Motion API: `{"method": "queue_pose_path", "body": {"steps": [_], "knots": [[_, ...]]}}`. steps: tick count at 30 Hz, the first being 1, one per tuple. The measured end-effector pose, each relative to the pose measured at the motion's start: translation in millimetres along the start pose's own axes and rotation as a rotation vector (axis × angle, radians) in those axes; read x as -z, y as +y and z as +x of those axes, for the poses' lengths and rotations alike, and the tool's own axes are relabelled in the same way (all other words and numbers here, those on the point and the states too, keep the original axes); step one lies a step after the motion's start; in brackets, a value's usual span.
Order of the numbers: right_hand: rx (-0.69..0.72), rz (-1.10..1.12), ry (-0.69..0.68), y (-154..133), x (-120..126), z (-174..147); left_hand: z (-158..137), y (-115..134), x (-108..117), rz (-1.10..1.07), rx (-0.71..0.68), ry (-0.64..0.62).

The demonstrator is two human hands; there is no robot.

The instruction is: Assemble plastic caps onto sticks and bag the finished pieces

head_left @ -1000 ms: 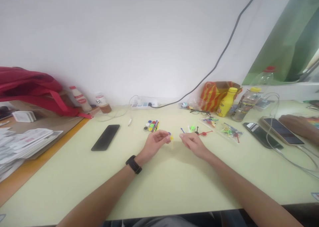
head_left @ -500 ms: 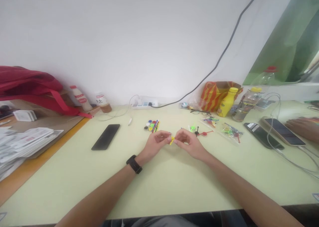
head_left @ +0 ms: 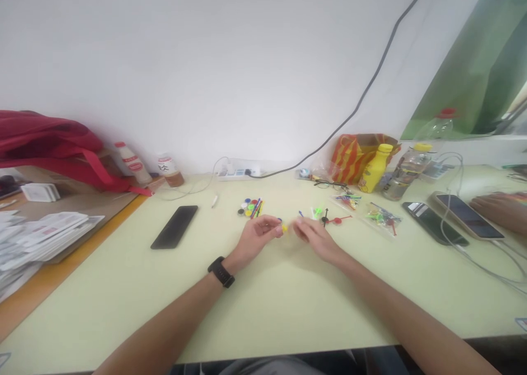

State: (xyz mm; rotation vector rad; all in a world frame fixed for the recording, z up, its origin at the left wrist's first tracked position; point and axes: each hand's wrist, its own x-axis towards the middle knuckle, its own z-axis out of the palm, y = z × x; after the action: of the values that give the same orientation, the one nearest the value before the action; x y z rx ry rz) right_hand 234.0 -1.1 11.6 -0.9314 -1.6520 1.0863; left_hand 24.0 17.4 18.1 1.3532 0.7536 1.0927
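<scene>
My left hand, a black watch on its wrist, pinches a small yellow plastic piece above the table's middle. A spot of blue shows just behind those fingertips. Close by on the right is my right hand, apart from the yellow piece; its fingertips are smeared by motion, so their grip is unclear. Past its fingers a blue arrow-tipped piece shows. Behind lie coloured discs, thin coloured sticks, a green piece, a black arrow piece and a red one.
A black phone lies at left. Bags of small parts, a yellow bottle and two cabled phones are at right, near another person's hand. A power strip sits by the wall.
My right hand has let go of the yellow piece and drawn slightly away to the right. The yellow piece stays in my left hand, which has barely moved.
</scene>
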Motion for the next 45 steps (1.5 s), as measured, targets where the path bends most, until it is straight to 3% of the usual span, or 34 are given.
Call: {"method": "queue_pose_path", "body": {"steps": [3, 8, 24, 28, 35, 41, 45], "knots": [[-0.013, 0.019, -0.084, -3, 6, 2, 0, 0, 0, 0.009, 0.001, 0.009], [-0.028, 0.063, -0.002, -9, 4, 3, 0, 1, 0, 0.019, 0.005, 0.011], [-0.055, 0.161, -0.06, -3, -4, 3, 0, -6, 1, 0.059, 0.004, -0.046], [-0.022, 0.118, -0.048, -1, -3, 2, 0, -4, 0, 0.051, 0.007, -0.035], [0.123, -0.147, 0.042, -7, 0, -3, -1, 0, 0, 0.002, 0.029, -0.033], [-0.05, -0.21, 0.066, -5, 6, -1, -1, 1, -1, 0.023, 0.014, -0.009], [0.021, -0.155, 0.052, -9, 6, 2, -1, 0, -1, 0.023, 0.009, -0.002]]}}
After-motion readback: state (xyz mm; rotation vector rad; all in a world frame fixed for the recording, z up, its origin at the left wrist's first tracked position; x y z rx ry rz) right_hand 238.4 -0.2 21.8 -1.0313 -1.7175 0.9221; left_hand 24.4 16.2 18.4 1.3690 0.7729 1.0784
